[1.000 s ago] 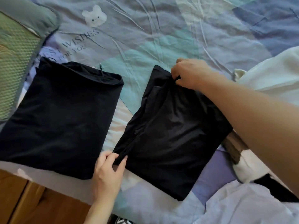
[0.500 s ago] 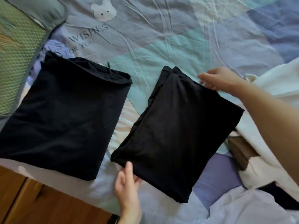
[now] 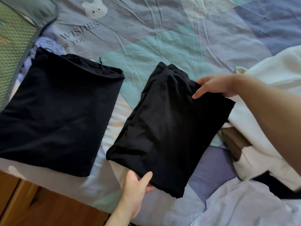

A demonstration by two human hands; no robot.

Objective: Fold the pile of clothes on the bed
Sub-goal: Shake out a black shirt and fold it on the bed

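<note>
Gripping the folded black garment (image 3: 169,128) at opposite edges, your two hands hold it on the bed (image 3: 162,38).
Left hand (image 3: 135,185) pinches its near edge; right hand (image 3: 216,86) clasps the far one.

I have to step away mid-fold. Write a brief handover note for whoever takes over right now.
Left hand grips the near edge of the folded black garment; right hand holds its far edge.
Done: that garment and the folded black piece with a drawstring beside it lie folded on the bed.
Left: the white garment and light blue cloth on the right, unfolded.
</note>
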